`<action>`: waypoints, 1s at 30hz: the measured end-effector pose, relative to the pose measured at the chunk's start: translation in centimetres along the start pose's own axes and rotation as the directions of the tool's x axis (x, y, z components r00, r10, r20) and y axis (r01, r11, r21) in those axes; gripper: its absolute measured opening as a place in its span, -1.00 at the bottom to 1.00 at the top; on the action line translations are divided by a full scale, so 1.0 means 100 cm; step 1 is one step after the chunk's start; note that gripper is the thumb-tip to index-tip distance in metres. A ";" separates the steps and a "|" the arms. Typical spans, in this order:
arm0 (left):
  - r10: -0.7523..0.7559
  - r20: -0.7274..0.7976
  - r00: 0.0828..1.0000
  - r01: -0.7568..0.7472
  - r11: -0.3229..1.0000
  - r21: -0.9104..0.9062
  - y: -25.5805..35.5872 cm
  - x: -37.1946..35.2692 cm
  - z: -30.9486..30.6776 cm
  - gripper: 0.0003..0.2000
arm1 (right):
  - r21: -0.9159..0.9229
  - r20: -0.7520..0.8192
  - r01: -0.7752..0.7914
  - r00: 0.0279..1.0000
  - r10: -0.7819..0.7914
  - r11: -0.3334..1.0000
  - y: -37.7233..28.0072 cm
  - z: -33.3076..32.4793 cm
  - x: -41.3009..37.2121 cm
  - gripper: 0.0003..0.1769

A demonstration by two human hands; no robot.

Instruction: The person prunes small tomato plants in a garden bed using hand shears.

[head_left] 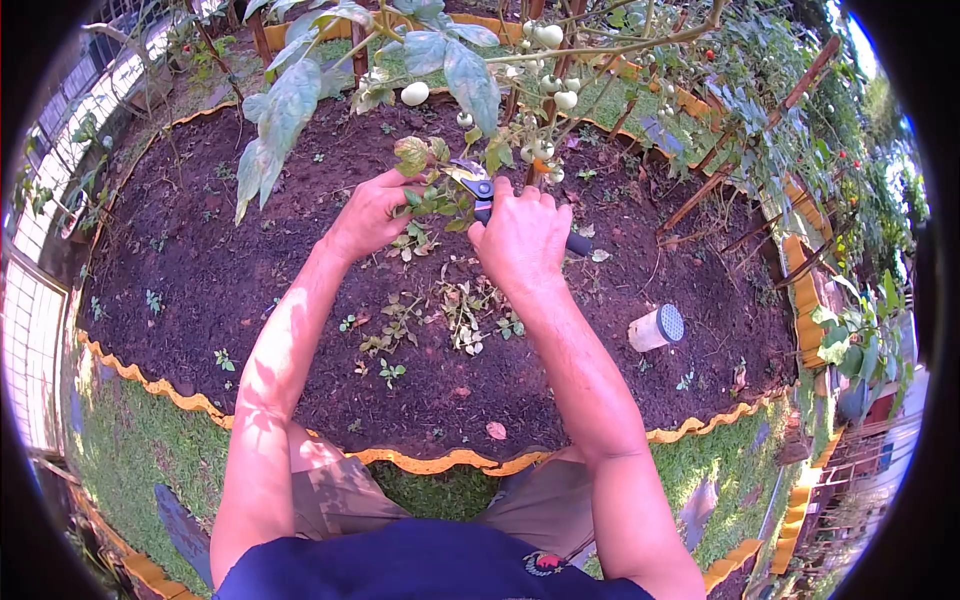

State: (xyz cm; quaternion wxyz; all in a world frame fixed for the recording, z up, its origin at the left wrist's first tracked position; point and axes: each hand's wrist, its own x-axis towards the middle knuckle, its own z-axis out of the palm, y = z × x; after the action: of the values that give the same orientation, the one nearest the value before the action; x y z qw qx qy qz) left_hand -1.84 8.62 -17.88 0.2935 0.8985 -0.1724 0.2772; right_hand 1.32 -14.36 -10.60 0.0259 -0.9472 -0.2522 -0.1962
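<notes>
My right hand (525, 235) is wrapped round a pair of pruning shears (482, 189) with dark handles. Their metal blades point up and left, right at a leafy tomato stem (447, 200). From the other side, my left hand (378, 212) pinches the leaves of that stem, some green and some yellowed. Above both hands hangs a tomato plant with pale green tomatoes (549, 36) and large mottled leaves (290, 115). One small orange tomato (541, 165) shows just above my right hand.
Cut, wilting leaves (463, 315) lie on the dark soil (250, 240) below my hands. A whitish container with a perforated grey top (656, 328) lies to the right. Wavy yellow edging (430, 464) borders the bed, and wooden stakes (700, 200) lean at the right.
</notes>
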 end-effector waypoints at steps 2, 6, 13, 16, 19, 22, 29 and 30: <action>-0.010 0.014 1.000 0.010 1.000 -0.006 0.003 0.001 0.000 -0.54 | -0.038 -0.005 0.017 1.000 -0.017 0.999 0.001 0.000 0.003 -0.64; 0.003 0.013 1.000 -0.002 0.999 -0.041 0.010 0.004 -0.002 -0.48 | -0.146 -0.102 0.037 0.993 -0.052 0.989 0.000 0.003 0.004 -0.75; -0.016 0.043 0.999 0.018 0.999 -0.043 0.018 0.003 -0.001 -0.37 | -0.268 -0.162 0.123 0.972 -0.170 0.956 0.001 0.003 0.005 -0.80; -0.007 0.059 0.998 0.009 1.000 -0.030 0.019 0.004 0.001 -0.34 | -0.259 -0.114 0.146 0.977 -0.181 0.955 0.002 0.006 0.006 -0.82; -0.033 0.081 0.996 0.038 0.997 -0.066 0.019 0.004 0.003 -0.33 | -0.214 -0.006 0.137 0.990 -0.142 0.967 0.000 0.002 0.010 -0.83; -0.024 0.066 0.998 0.027 0.999 -0.044 0.020 0.005 0.003 -0.32 | -0.028 0.159 0.092 0.983 -0.086 0.995 0.001 0.001 0.017 -0.83; -0.388 -0.211 0.897 0.300 0.886 -0.354 0.002 0.010 0.021 -0.47 | 0.055 0.073 -0.023 0.997 0.019 0.998 0.022 0.011 0.011 -0.53; -0.418 -0.213 0.883 0.274 0.828 -0.488 -0.008 0.012 0.028 -0.52 | 0.070 0.068 -0.040 0.997 0.036 0.997 0.023 0.010 0.006 -0.53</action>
State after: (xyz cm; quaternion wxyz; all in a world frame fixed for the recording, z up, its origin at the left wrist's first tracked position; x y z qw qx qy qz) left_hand 0.62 7.31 -19.38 0.5599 0.7684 -0.0148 0.3096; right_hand 3.33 -15.91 -11.19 0.0550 -0.9563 -0.2417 -0.1549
